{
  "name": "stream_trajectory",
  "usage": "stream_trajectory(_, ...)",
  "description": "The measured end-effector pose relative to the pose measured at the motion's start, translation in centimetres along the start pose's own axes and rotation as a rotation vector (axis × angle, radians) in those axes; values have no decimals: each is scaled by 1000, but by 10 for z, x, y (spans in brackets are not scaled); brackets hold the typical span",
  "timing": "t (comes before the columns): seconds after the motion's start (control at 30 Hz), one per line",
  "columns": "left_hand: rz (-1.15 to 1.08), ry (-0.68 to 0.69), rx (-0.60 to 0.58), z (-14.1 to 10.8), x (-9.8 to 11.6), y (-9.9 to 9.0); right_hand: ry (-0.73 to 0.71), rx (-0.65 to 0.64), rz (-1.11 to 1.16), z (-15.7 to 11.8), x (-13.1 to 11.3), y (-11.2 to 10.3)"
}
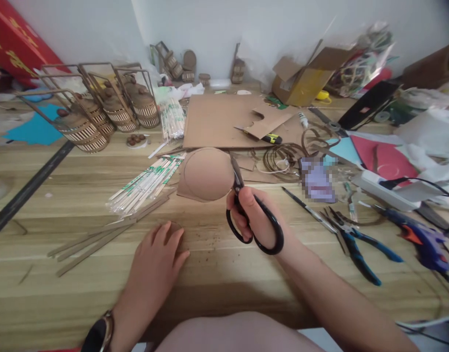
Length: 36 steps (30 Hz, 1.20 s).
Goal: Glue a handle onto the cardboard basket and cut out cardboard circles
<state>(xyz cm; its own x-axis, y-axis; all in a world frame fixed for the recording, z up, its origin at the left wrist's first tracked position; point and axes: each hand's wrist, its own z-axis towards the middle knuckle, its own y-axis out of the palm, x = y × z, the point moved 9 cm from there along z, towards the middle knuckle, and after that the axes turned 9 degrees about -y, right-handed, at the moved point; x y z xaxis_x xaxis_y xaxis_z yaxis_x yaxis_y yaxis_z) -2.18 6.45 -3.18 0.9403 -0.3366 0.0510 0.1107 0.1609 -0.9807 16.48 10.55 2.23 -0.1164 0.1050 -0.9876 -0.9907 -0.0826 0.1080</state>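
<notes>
My right hand (259, 215) is wrapped round the black-handled scissors (271, 234), whose blades point up and away. Beside the blades lies a piece of brown cardboard (210, 173) with a curved line marked on it and a rounded right side. The blade tips are close to its right edge; I cannot tell whether they touch it. My left hand (158, 254) rests on the wooden table with its fingers spread. Under those fingers a small brown piece with a rounded edge (179, 231) shows in part, mostly hidden by the hand.
Wrapped chopsticks (147, 183) and brown strips (100, 237) lie left. Small lidded baskets (87, 129) with tall handles stand behind. A cardboard sheet (217, 117) bears a yellow-black cutter (272, 139). Blue-handled pliers (360, 259) and a glue gun (420, 239) lie right.
</notes>
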Motion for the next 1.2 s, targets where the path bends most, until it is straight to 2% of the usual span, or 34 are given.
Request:
stream_trajectory(0.2, -123, 23, 26, 8, -10, 7, 44, 32, -41, -11, 26, -18)
stream_trajectory(0.3, -344, -55, 46, 18, -15, -4, 79, 1, -63, -15, 42, -22)
stream_trajectory(0.37, -583, -182, 13, 25, -20, -14, 83, -49, -77, -18, 48, -20)
stream_trajectory(0.47, -1053, -511, -85, 32, -27, -18, 70, -116, -89, -22, 49, -16)
stream_trajectory(0.57, -1474, -632, -259, 43, -6, -12, 26, -192, -184, -27, 46, -12)
stream_trajectory(0.67, -1721, -701, -491, 51, 19, 0, -72, -268, -347, -29, 41, -8)
stream_trajectory(0.77, -1775, -778, -613, 51, 31, 10, -164, -283, -469, -30, 40, -7)
stream_trajectory(0.97, -1624, -817, -570, 51, 30, 18, -210, -254, -622, -31, 44, -11)
stream_trajectory(1.07, -1581, -791, -549, 52, 30, 19, -148, -274, -637, -30, 47, -14)
stream_trajectory(1.2, -1556, -765, -524, 53, 27, 18, -18, -324, -487, -31, 48, -11)
